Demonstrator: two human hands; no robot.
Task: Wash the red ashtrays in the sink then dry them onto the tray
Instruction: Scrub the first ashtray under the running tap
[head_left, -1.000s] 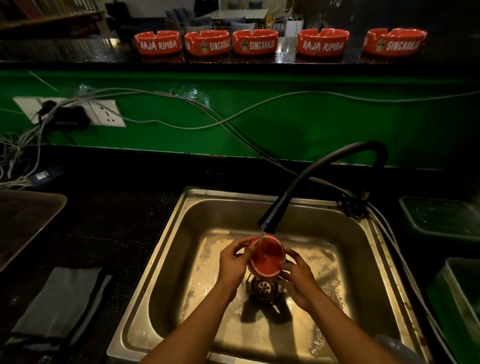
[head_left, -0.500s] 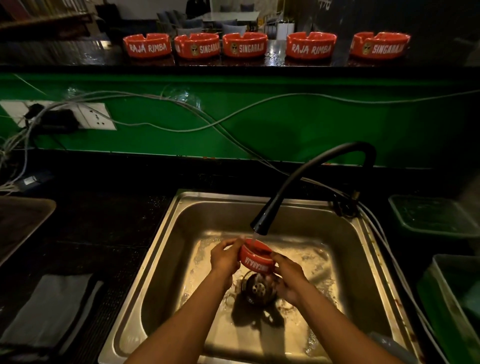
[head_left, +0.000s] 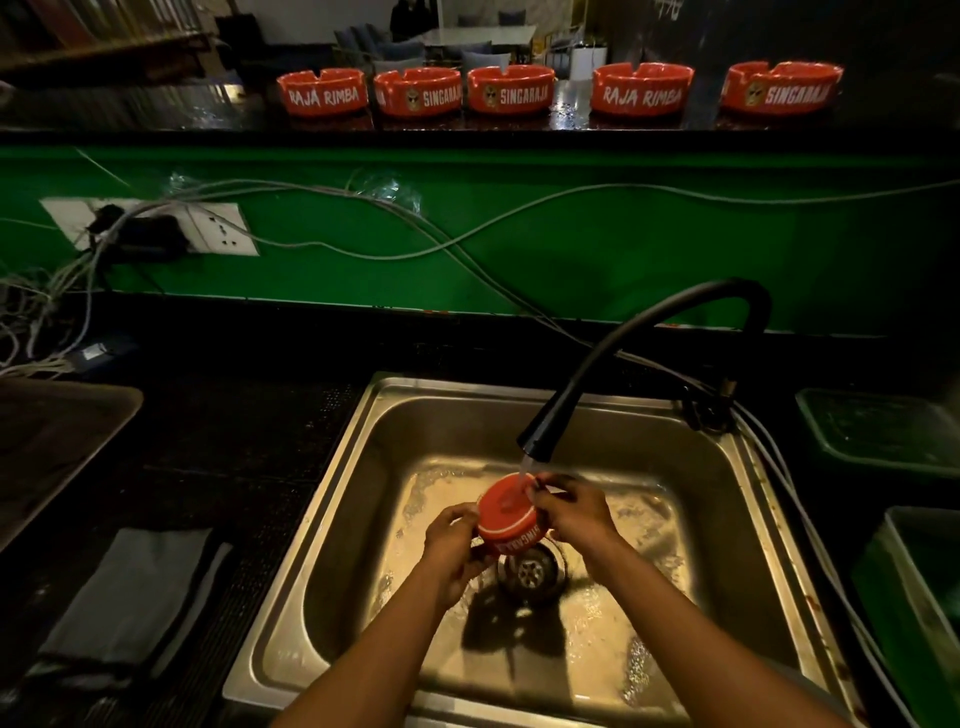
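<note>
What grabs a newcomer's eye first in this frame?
Probably the round red ashtray, held bottom-up under the stream from the curved black tap, gripped by the left hand and right hand over the steel sink. Next, the row of five red ashtrays along the dark upper counter, above the bright green wall strung with loose grey cables.
</note>
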